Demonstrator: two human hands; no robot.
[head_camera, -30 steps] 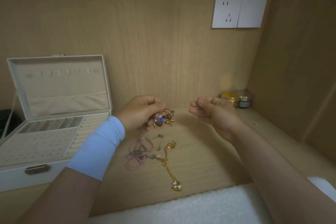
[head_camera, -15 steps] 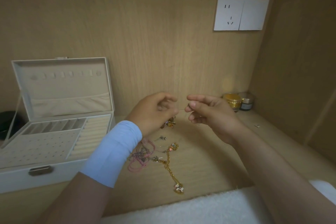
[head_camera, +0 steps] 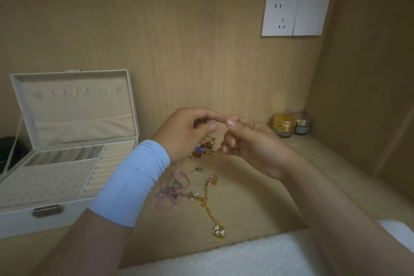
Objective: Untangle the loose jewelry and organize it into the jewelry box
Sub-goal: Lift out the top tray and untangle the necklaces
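Observation:
My left hand [head_camera: 186,132] and my right hand [head_camera: 248,143] meet fingertip to fingertip above the desk, both pinching a thin chain of a charm bracelet [head_camera: 205,149]. Its coloured beads hang below the left palm. On the wooden desk lies a tangle of pink cord and silver pieces [head_camera: 173,190], joined to a gold chain [head_camera: 207,205] that ends in a small horse pendant [head_camera: 219,232]. The white jewelry box [head_camera: 53,186] stands open at the left, its tray and ring rolls bare.
Two small cosmetic jars [head_camera: 284,124] stand in the back right corner. A small metal piece [head_camera: 315,153] lies by the right wall. A wall socket [head_camera: 295,15] is above. A white towel [head_camera: 224,255] covers the near edge. A dark object [head_camera: 6,152] sits left of the box.
Both hands have risen and come together: a second ago they were apart, the left holding the bead cluster; now their fingertips touch at the thin chain.

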